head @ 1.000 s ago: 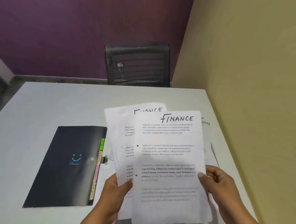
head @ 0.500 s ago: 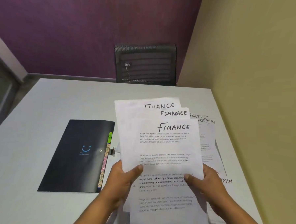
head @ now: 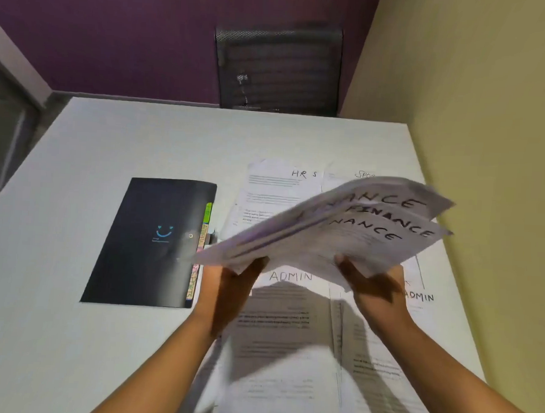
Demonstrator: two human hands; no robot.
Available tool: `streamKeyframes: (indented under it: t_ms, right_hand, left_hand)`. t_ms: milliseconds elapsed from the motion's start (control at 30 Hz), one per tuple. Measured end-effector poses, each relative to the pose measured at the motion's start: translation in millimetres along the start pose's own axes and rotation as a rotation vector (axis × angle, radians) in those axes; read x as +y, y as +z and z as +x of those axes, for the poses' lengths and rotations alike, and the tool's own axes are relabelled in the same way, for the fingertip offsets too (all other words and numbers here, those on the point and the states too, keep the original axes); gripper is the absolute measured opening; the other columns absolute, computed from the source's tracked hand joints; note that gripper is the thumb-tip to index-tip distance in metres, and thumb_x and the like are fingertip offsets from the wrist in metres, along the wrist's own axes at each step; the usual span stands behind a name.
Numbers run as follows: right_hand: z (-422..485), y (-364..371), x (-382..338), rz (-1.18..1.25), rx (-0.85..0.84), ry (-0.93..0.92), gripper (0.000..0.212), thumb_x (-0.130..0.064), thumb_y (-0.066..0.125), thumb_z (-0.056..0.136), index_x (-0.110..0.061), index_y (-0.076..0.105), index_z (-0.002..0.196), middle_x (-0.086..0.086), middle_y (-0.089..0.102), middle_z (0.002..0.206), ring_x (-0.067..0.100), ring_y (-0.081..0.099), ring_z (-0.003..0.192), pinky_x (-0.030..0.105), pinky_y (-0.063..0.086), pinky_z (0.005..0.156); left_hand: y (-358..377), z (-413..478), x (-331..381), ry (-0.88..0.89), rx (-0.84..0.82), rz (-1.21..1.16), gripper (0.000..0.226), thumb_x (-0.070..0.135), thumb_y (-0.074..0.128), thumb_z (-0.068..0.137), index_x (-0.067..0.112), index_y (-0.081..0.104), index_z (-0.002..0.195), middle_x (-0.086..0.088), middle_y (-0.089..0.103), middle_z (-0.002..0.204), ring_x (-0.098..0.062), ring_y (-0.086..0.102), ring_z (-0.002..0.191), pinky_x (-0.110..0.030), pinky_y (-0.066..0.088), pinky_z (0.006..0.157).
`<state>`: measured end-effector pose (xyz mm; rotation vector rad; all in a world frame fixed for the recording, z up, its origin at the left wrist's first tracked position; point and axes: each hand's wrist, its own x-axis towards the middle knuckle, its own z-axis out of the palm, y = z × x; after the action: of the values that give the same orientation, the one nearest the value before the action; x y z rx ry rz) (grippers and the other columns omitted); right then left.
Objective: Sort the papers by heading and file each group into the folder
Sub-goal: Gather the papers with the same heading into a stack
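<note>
counter: white, right edge against the side wall | chair: black mesh back, upright beyond the counter's far edge | purple wall: behind chair | yellow-green wall: right side

Office room, white desk, mesh chair, labelled papers, black folder

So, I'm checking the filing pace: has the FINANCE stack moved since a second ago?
Yes. The left hand and right hand have tipped the FINANCE stack flatter, its heading end swinging right, away from the folder.
</note>
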<state>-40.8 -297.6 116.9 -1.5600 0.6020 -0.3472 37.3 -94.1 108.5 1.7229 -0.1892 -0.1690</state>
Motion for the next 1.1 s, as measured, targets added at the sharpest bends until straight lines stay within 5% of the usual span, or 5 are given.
streamKeyframes:
  t_ms: [167, 400, 600, 833, 1100]
  right_hand:
    - [-0.1, -2.6, 5.4, -0.011, -0.054, -0.048, 0.050, 0.008, 0.074, 0.079, -0.033, 0.049, 0.094, -0.017, 0.060, 0.094, -0.018, 0.061, 0.077, -0.003, 0.045, 0.065]
    - [1.7, -11.8, 19.4, -0.160, -0.137, -0.204, 0.027, 0.001, 0.079, 0.079, -0.012, 0.076, 0.102, -0.009, 0.076, 0.102, 0.008, 0.069, 0.101, 0.023, 0.056, 0.085]
    - [-2.7, -17.5, 5.4, -0.114, -0.139, -0.203, 0.032, 0.001, 0.077, 0.079, -0.026, 0.076, 0.095, -0.013, 0.076, 0.094, 0.005, 0.070, 0.090, 0.015, 0.054, 0.069]
    - [1.9, -12.7, 18.7, -0.128, -0.250, -0.177, 0.035, -0.013, 0.082, 0.074, -0.019, 0.074, 0.107, -0.005, 0.076, 0.104, 0.014, 0.070, 0.104, 0.040, 0.059, 0.089]
    - [13.2, 1.1, 14.7, -0.049, -0.297, -0.176, 0.033, -0.017, 0.077, 0.076, -0.031, 0.069, 0.104, -0.016, 0.075, 0.097, 0.004, 0.070, 0.094, 0.017, 0.056, 0.076]
  left_hand:
    - [-1.5, -3.7, -8.7, 0.003, -0.008, 0.017, 0.045, -0.002, 0.077, 0.080, 0.036, 0.063, 0.100, 0.033, 0.071, 0.091, 0.010, 0.066, 0.091, -0.009, 0.052, 0.079]
    - [-0.5, -7.9, -18.9, -0.064, -0.092, -0.049, 0.035, 0.004, 0.080, 0.077, 0.031, 0.074, 0.098, 0.005, 0.077, 0.097, -0.011, 0.071, 0.095, -0.026, 0.058, 0.080]
    - [0.3, -11.7, -0.6, 0.017, -0.087, -0.056, 0.031, 0.005, 0.072, 0.085, 0.036, 0.077, 0.087, 0.012, 0.076, 0.089, -0.003, 0.069, 0.085, -0.021, 0.055, 0.076]
    - [3.3, -6.0, -13.7, -0.001, -0.044, -0.074, 0.038, 0.000, 0.076, 0.081, 0.036, 0.073, 0.094, 0.017, 0.076, 0.091, -0.004, 0.071, 0.093, -0.017, 0.054, 0.077]
    - [9.3, -1.3, -27.3, -0.128, 0.074, -0.158, 0.033, 0.004, 0.077, 0.081, 0.033, 0.067, 0.091, 0.023, 0.074, 0.080, 0.004, 0.070, 0.084, -0.012, 0.055, 0.072]
